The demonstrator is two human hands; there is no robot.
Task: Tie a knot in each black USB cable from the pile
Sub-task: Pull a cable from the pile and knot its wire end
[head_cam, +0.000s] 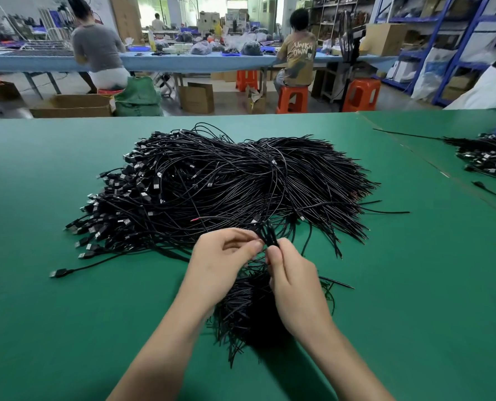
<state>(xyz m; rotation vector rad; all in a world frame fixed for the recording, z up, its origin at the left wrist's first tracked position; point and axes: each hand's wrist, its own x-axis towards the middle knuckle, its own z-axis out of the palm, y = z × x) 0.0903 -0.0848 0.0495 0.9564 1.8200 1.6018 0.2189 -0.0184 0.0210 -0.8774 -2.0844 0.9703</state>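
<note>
A big pile of black USB cables (226, 183) lies on the green table (67, 314), plugs to the left and bare ends to the right. Just in front of it, my left hand (220, 261) and my right hand (293, 285) meet over one black cable (267, 233). Both pinch it between thumb and fingertips, and the cable loops up between them. Its far end with a red tip reaches left over the pile. Under my wrists lies a smaller heap of black cables (246, 311), partly hidden by my hands.
A second heap of black cables (487, 154) lies at the table's right edge, beside a seam in the green mat. Beyond the table, two people sit on orange stools (291, 98) at a blue workbench. Cardboard boxes and shelves stand behind.
</note>
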